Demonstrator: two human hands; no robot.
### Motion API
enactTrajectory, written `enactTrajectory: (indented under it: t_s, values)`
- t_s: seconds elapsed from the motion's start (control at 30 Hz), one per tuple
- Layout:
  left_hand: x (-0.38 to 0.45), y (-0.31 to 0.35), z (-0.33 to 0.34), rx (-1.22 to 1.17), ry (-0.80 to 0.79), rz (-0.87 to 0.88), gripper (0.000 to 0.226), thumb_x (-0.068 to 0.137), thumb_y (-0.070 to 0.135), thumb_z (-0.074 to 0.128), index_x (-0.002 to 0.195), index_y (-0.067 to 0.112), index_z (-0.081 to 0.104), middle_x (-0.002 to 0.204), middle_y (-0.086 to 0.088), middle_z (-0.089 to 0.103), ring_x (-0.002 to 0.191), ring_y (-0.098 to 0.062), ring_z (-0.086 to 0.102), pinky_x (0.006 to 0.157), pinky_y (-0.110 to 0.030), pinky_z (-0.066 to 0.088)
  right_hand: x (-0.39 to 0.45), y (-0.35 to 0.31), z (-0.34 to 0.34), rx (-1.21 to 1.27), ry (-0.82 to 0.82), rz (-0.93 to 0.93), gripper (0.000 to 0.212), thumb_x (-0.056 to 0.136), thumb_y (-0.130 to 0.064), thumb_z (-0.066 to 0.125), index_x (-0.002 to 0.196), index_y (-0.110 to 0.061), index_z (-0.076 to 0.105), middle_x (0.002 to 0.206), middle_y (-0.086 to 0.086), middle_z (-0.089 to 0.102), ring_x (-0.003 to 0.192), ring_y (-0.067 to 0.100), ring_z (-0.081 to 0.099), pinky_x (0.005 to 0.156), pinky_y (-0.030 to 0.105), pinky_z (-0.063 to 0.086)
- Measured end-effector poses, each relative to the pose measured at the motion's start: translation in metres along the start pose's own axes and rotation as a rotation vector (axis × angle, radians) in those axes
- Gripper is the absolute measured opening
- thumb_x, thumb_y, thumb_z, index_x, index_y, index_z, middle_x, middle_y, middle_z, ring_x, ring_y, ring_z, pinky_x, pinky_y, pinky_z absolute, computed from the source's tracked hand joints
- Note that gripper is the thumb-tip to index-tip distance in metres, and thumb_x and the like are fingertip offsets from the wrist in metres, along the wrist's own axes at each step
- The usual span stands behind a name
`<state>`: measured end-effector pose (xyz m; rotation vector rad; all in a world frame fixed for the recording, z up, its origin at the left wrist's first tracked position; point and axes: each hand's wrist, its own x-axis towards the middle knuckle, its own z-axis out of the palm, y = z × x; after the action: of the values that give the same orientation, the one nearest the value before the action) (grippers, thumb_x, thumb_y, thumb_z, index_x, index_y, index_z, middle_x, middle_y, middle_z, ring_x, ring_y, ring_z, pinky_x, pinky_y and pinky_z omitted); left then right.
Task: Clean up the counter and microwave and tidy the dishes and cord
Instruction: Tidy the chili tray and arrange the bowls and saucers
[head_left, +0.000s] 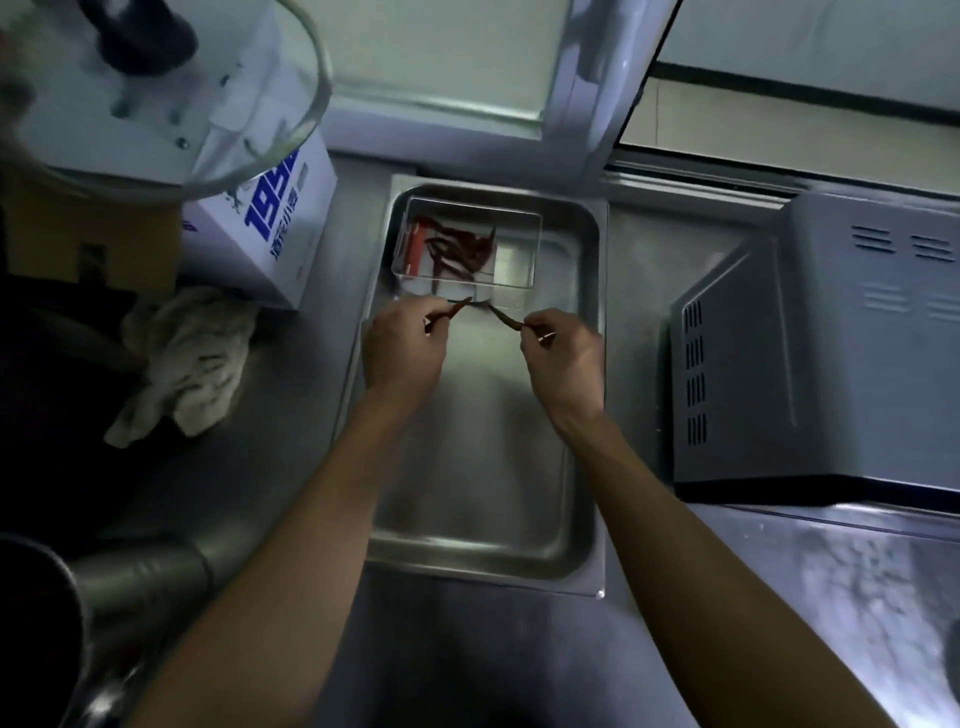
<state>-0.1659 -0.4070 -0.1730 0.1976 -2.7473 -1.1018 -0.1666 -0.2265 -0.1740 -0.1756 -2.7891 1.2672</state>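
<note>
Steel counter (249, 493), window behind. One steel tray (582, 364) set on it. Inside tray at far end: one clear container (514, 249) holding dried red chilies (457, 249), count unclear. Left hand (402, 348) pinches one chili (457, 309); right hand (563, 353) pinches another (504, 317), both above tray. One microwave (815, 353) right of tray. Left of tray: one crumpled cloth (192, 358), one white box (270, 228) with blue "19", rest hidden.

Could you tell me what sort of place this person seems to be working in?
Probably a commercial or canteen kitchen: a stainless steel counter holds a steel tray, a microwave stands to the right, and both hands pinch dried red chillies over a clear container.
</note>
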Motion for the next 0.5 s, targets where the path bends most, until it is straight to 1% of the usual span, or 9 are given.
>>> enactTrajectory:
  t_s: [0.13, 0.27, 0.33, 0.43, 0.5]
  values:
    - [0.051, -0.002, 0.000, 0.040, -0.004, -0.002, 0.016, 0.091, 0.018, 0.067, 0.104, 0.024, 0.074, 0.101, 0.000, 0.074, 0.091, -0.023, 0.067, 0.086, -0.048, 0.053, 0.034, -0.008, 0.017, 0.015, 0.007, -0.015, 0.016, 0.094, -0.015, 0.063, 0.107, -0.012, 0.073, 0.098, 0.002, 0.071, 0.085, 0.012, 0.066, 0.077, 0.034, 0.059]
    - [0.095, -0.009, 0.009, 0.120, 0.007, 0.015, 0.018, 0.091, 0.022, 0.066, 0.107, 0.028, 0.073, 0.106, 0.005, 0.073, 0.099, -0.021, 0.066, 0.092, -0.044, 0.048, 0.069, -0.013, 0.036, -0.042, 0.027, -0.092, 0.012, 0.094, -0.013, 0.063, 0.102, -0.010, 0.072, 0.093, 0.003, 0.070, 0.084, 0.016, 0.064, 0.075, 0.038, 0.058]
    - [0.110, -0.015, 0.016, 0.155, -0.002, 0.017, 0.020, 0.093, 0.023, 0.064, 0.110, 0.030, 0.072, 0.108, 0.007, 0.072, 0.100, -0.019, 0.064, 0.092, -0.039, 0.043, 0.084, -0.014, 0.046, -0.094, 0.030, -0.151, 0.012, 0.094, -0.012, 0.063, 0.100, -0.009, 0.073, 0.092, 0.004, 0.071, 0.085, 0.018, 0.064, 0.078, 0.041, 0.055]
    - [0.122, -0.023, 0.028, 0.188, -0.035, 0.030, 0.022, 0.094, 0.026, 0.061, 0.113, 0.031, 0.070, 0.109, 0.008, 0.071, 0.101, -0.018, 0.062, 0.087, -0.034, 0.037, 0.103, -0.012, 0.056, -0.135, 0.022, -0.177, 0.013, 0.095, -0.017, 0.061, 0.099, -0.014, 0.073, 0.093, 0.001, 0.072, 0.087, 0.018, 0.064, 0.086, 0.046, 0.052]
    - [0.127, -0.027, 0.034, 0.189, -0.034, 0.043, 0.020, 0.094, 0.026, 0.062, 0.112, 0.029, 0.070, 0.107, 0.006, 0.071, 0.099, -0.018, 0.062, 0.083, -0.031, 0.032, 0.114, -0.009, 0.060, -0.163, 0.011, -0.188, 0.014, 0.097, -0.022, 0.059, 0.102, -0.019, 0.073, 0.096, -0.004, 0.072, 0.090, 0.014, 0.065, 0.091, 0.044, 0.050]
